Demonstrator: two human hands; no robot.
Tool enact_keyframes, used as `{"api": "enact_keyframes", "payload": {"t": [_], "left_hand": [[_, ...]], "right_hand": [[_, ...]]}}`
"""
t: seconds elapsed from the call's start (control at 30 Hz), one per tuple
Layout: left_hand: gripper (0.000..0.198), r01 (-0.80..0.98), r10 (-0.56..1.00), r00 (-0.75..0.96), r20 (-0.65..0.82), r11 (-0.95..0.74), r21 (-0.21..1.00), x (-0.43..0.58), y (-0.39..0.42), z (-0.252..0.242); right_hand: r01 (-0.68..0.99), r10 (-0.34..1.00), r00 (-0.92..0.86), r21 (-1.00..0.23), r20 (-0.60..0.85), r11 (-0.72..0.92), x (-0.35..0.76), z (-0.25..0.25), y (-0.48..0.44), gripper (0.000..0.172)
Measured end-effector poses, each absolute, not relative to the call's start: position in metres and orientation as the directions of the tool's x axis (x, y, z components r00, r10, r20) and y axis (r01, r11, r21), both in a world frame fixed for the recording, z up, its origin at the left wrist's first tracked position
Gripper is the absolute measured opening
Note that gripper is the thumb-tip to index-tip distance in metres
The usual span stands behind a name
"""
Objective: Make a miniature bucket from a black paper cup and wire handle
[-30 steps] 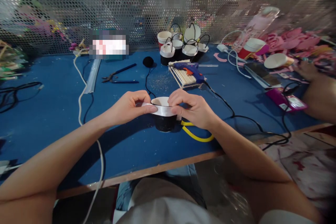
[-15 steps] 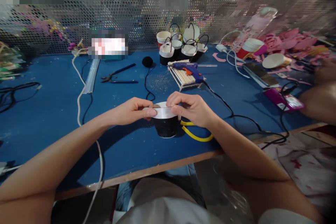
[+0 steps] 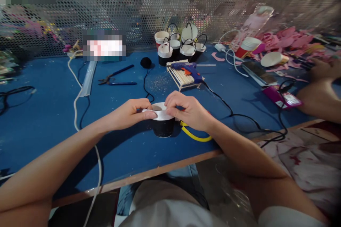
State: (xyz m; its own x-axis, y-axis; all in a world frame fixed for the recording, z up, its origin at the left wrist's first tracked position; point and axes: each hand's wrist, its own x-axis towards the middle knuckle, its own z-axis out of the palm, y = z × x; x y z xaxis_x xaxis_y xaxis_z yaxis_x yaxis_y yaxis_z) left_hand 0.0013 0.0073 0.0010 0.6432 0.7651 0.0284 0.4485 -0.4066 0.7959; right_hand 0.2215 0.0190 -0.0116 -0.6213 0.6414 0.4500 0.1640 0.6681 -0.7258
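Observation:
A small paper cup [image 3: 163,127] with a black-covered body stands on the table in front of me, a white strip [image 3: 161,115] running round its upper edge. My left hand [image 3: 137,112] pinches the strip and rim from the left, thumb outside. On the right side, my right hand [image 3: 186,110] presses the same band with its thumb, its fingers curled over the rim. Just beside the cup, a yellow looped handle [image 3: 198,137] lies partly hidden beneath my right hand and wrist.
Behind the cup, a blue hot glue gun [image 3: 191,71] rests on a small stick rack [image 3: 177,78]. Several black-and-white cups with wire handles [image 3: 165,55] stand farther back. Cutting pliers [image 3: 117,78], a black yarn ball [image 3: 146,62] and glue sticks [image 3: 88,79] lie left. Another person's hand [image 3: 325,71] is right.
The white strip now sits closer against the cup's rim, and both hands still pinch it. The whole view has shifted slightly, so things appear a little farther left.

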Motion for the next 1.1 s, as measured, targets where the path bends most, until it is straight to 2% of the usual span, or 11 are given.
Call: {"api": "enact_keyframes", "payload": {"t": [0.17, 0.23, 0.33, 0.4, 0.47, 0.57, 0.67, 0.73, 0.87, 0.93, 1.1], "left_hand": [[0.038, 0.381, 0.744, 0.668, 0.022, -0.367, 0.848, -0.001, 0.009, 0.001], [0.042, 0.36, 0.75, 0.662, 0.016, -0.337, 0.87, -0.002, 0.009, 0.001], [0.043, 0.347, 0.746, 0.666, 0.007, -0.318, 0.883, -0.003, 0.01, 0.001], [0.043, 0.347, 0.739, 0.673, 0.002, -0.318, 0.882, -0.003, 0.01, 0.0], [0.044, 0.343, 0.736, 0.677, -0.001, -0.315, 0.885, -0.003, 0.01, 0.0], [0.044, 0.329, 0.731, 0.682, -0.006, -0.3, 0.895, -0.003, 0.009, 0.0], [0.045, 0.317, 0.721, 0.693, -0.02, -0.28, 0.906, -0.004, 0.009, 0.001], [0.045, 0.31, 0.718, 0.696, -0.021, -0.274, 0.911, -0.005, 0.009, 0.001], [0.043, 0.303, 0.717, 0.697, -0.017, -0.274, 0.913, -0.005, 0.01, 0.0], [0.042, 0.305, 0.716, 0.698, -0.016, -0.278, 0.911, -0.005, 0.01, 0.0], [0.036, 0.378, 0.731, 0.683, -0.015, -0.335, 0.863, 0.0, 0.006, 0.003]], "right_hand": [[0.089, 0.655, -0.666, -0.833, 0.358, 0.546, 0.227, -0.008, 0.021, 0.049], [0.069, 0.657, -0.661, -0.842, 0.363, 0.535, 0.229, -0.008, 0.022, 0.055], [0.034, 0.651, -0.648, -0.838, 0.397, 0.545, 0.228, -0.009, 0.022, 0.043], [0.013, 0.662, -0.648, -0.864, 0.376, 0.503, 0.227, -0.011, 0.021, 0.032], [-0.003, 0.685, -0.646, -0.899, 0.336, 0.438, 0.226, -0.012, 0.021, 0.028], [-0.028, 0.695, -0.651, -0.925, 0.304, 0.378, 0.226, -0.011, 0.021, 0.032], [-0.055, 0.67, -0.686, -0.938, 0.284, 0.341, 0.228, -0.009, 0.022, 0.048], [-0.064, 0.656, -0.695, -0.934, 0.294, 0.351, 0.228, -0.009, 0.023, 0.054], [-0.039, 0.674, -0.662, -0.913, 0.328, 0.405, 0.227, -0.009, 0.022, 0.035], [-0.013, 0.68, -0.656, -0.906, 0.327, 0.424, 0.229, -0.008, 0.022, 0.033], [0.1, 0.614, -0.724, -0.832, 0.316, 0.546, 0.233, -0.002, 0.022, 0.05]]}}
